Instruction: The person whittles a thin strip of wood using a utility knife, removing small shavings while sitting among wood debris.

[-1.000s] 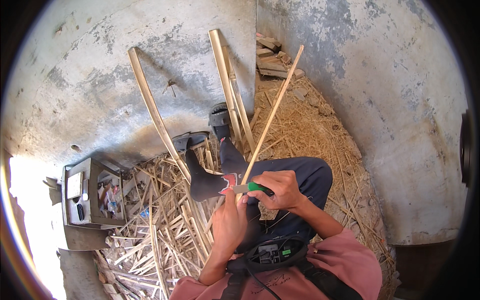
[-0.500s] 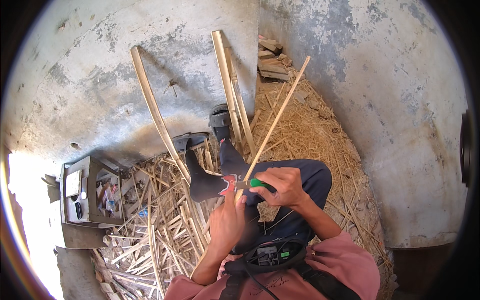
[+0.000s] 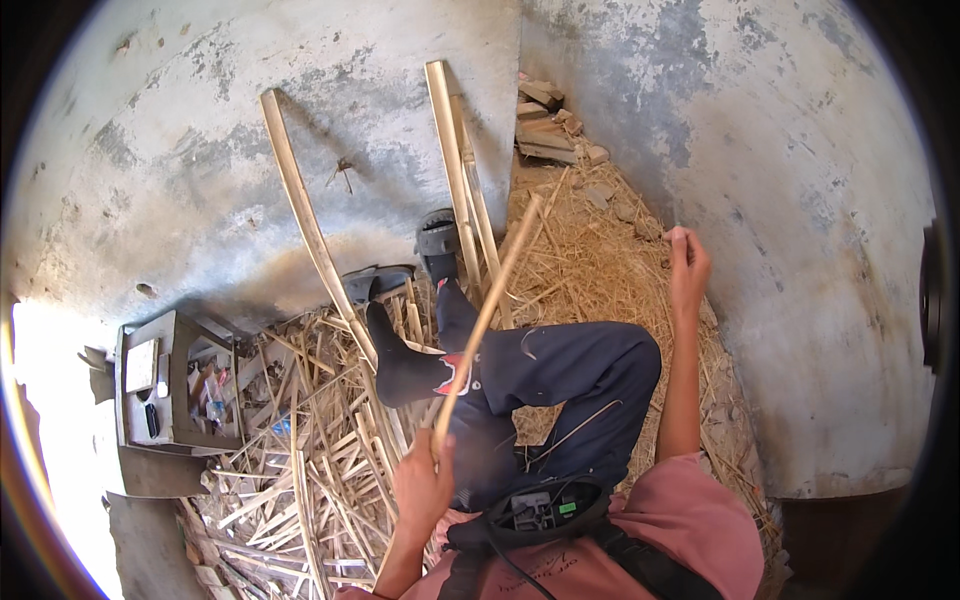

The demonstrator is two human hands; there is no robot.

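Observation:
My left hand [image 3: 424,482] is closed around the lower part of a pale wooden stick [image 3: 490,310], which slants up and away over my bent leg. The stick is smeared slightly by motion. Out to the right, my right hand [image 3: 688,268] is raised near the wall with its fingers curled together. What it holds is hard to make out; the green-handled knife seen earlier does not show clearly. A curled shaving and a thin sliver [image 3: 592,424] lie on my dark trousers [image 3: 570,365].
Long wooden strips [image 3: 310,220] lean on the worn wall [image 3: 200,150]. Split sticks [image 3: 340,500] cover the floor at left, shavings [image 3: 570,270] at right. Sandals [image 3: 437,240] stand by the wall. A small wooden cabinet [image 3: 180,435] holds odds and ends. Bricks [image 3: 545,125] are stacked in the corner.
My right hand has left the stick and swung far out to the right and away from me. My left hand has drawn the stick back toward me and left.

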